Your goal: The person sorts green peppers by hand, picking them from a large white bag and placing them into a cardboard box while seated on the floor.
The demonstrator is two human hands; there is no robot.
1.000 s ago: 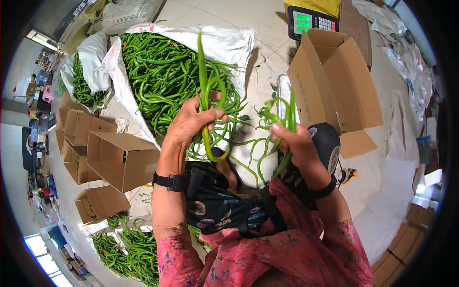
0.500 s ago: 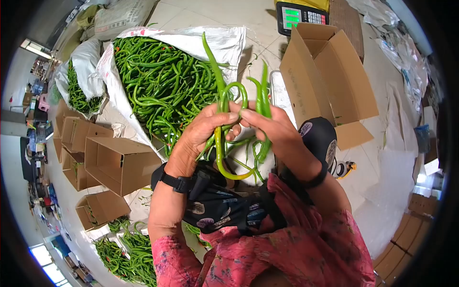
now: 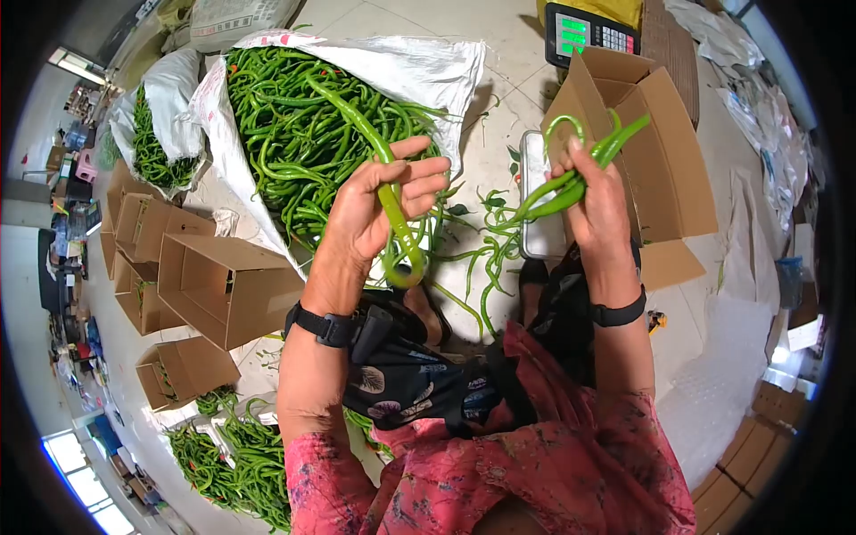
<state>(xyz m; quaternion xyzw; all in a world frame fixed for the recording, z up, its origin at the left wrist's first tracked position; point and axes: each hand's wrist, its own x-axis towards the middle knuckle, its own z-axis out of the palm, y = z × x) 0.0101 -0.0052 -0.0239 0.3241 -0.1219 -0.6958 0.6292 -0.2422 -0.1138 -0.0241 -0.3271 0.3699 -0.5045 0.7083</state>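
Observation:
My left hand (image 3: 357, 214) holds one long, curved green chili pepper (image 3: 395, 214) under its thumb, with the other fingers stretched out. The pepper's lower end hooks round and looks yellowish. Over to the right, my right hand (image 3: 599, 203) is closed around several green chili peppers (image 3: 562, 198), whose ends stick out on both sides. It hovers above a pale tray (image 3: 538, 236) beside a cardboard box. Behind my left hand, a heap of green peppers (image 3: 285, 143) fills an open white sack (image 3: 437, 67). Loose peppers (image 3: 492, 267) lie between my hands, low down.
An open cardboard box (image 3: 673, 169) stands at the right, with a digital scale (image 3: 588, 37) behind it. More boxes (image 3: 223, 285) are on the left. Another pepper pile (image 3: 254, 473) lies at lower left, and a smaller sack (image 3: 169, 94) stands farther back.
My hands, together before, have moved apart. The right hand has gone right and up with several peppers; the left keeps one pepper and its fingers have opened out. The view has shifted slightly.

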